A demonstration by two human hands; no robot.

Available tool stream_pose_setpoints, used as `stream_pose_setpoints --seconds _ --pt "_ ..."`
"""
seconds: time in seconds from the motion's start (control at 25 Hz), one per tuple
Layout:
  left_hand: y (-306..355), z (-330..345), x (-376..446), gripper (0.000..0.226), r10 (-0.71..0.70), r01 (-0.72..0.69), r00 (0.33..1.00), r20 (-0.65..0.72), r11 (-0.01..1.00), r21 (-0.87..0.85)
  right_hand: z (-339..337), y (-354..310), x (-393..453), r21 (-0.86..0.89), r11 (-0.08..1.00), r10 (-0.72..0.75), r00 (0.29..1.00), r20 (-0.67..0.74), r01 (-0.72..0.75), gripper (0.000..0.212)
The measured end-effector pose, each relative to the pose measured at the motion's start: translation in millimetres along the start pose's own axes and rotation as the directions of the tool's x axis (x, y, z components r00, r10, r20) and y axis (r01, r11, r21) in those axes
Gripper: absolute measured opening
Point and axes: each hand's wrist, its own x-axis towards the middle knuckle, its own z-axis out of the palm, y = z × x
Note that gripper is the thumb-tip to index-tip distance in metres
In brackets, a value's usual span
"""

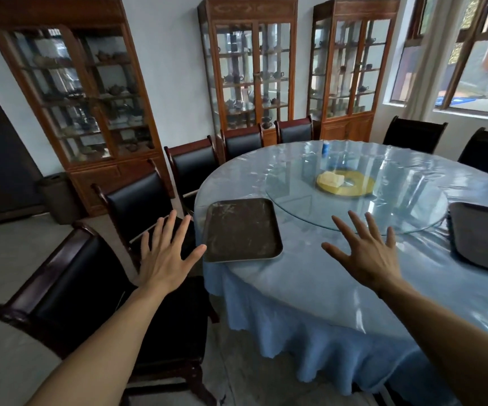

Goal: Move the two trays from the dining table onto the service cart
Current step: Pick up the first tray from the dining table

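1. Head view: a round dining table [310,288] is covered with blue cloth under clear plastic; dark chairs [137,197] and glass cabinets [248,68] are seen behind it.
2. A brown tray [241,230] lies at the table's near left edge; a second tray [483,241] is cut off at the right.
3. The left hand [163,256] and right hand [366,256] are held out with fingers spread, gripping nothing.
4. The cabinets' contents are blurred.

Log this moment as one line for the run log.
step: reaching | left hand: open, beside near tray | right hand: open, over table | far tray: on table | cart: not in view
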Motion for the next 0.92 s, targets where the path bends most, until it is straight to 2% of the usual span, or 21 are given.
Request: stream_pose_setpoints --seconds 0.12,0.36,0.76,0.92 --pt "14 21 37 0.087 -0.002 0.002 1.0 0.019 1.0 0.02 13 18 46 -0.002 1.0 -0.003 0.999 0.045 0.003 0.084" --pt "13 61 93 0.087 -0.093 0.093 0.994 0.056 0.996 0.006 47 29 125 0.046 0.999 -0.033 0.995 0.094 0.029 0.083" --pt "-41 162 214 0.087 -0.115 0.116 0.983 0.141 0.993 0.0 130 -6 252 0.091 0.996 -0.024 0.985 0.172 0.008 0.084" --pt "-74 219 274 0.09 -0.122 0.133 0.96 0.253 0.991 -0.027 169 -32 302 0.11 0.993 0.021 0.974 0.225 -0.047 0.084"
